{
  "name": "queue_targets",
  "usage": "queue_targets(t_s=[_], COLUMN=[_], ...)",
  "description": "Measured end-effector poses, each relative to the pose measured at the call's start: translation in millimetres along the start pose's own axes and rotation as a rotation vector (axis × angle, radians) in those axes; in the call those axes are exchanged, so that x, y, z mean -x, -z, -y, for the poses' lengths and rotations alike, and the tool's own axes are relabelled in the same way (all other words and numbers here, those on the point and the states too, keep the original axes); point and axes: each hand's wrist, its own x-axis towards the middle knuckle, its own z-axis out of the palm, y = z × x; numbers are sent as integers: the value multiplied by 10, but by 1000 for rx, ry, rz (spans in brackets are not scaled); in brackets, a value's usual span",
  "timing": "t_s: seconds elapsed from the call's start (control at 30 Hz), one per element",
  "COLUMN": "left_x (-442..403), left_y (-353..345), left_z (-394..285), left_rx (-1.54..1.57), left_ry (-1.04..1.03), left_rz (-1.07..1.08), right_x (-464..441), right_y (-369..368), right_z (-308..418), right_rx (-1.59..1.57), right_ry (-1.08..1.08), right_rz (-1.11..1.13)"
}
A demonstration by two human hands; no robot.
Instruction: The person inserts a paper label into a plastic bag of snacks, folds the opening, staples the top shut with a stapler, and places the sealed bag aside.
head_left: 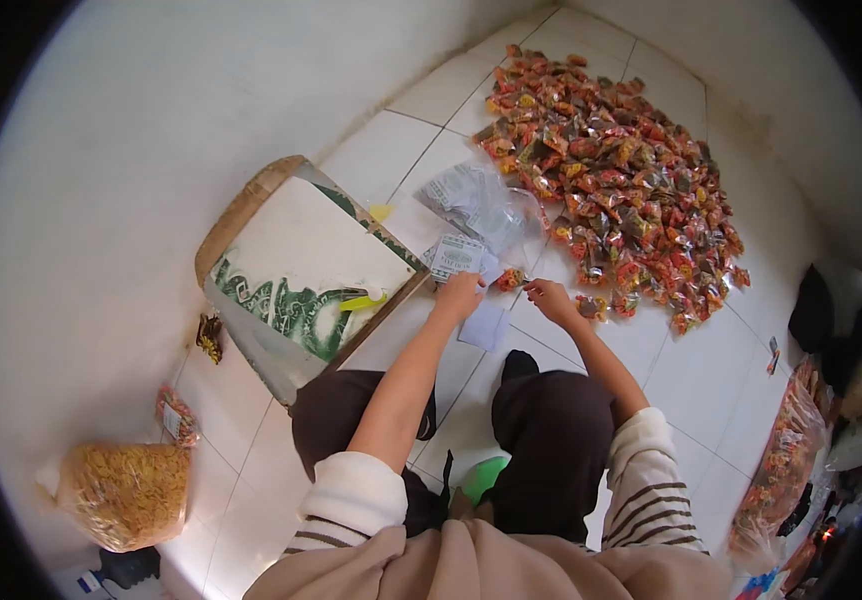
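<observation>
My left hand (461, 293) is at the lower edge of a printed white-and-green label (457, 256), its fingers closed on it. Other labels and clear plastic bags (491, 212) lie just beyond. To the right, my right hand (549, 298) has its fingers pinched together at the end of a small clear packet (511, 280) with red and orange contents. That packet lies between my two hands. A pale paper slip (484, 327) rests on the tiles below my left hand.
A large heap of small filled packets (621, 170) covers the upper right floor. On the left stands a board (301, 270) bearing a yellow-green cutter (361, 302). Big filled bags lie at lower left (126, 492) and right (781, 460). Walls border the floor.
</observation>
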Motion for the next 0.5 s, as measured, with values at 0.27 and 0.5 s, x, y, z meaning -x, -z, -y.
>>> queue_targets(t_s=[0.27, 0.5], left_x=[-804, -1424], left_y=[229, 277], left_z=[268, 1276], left_rx=[110, 15], left_ry=[56, 619], left_rz=[-489, -161], right_x=[-1097, -2043], right_y=[-274, -960], right_z=[632, 413], right_rx=[-76, 157], right_ry=[271, 251], right_rz=[-144, -205])
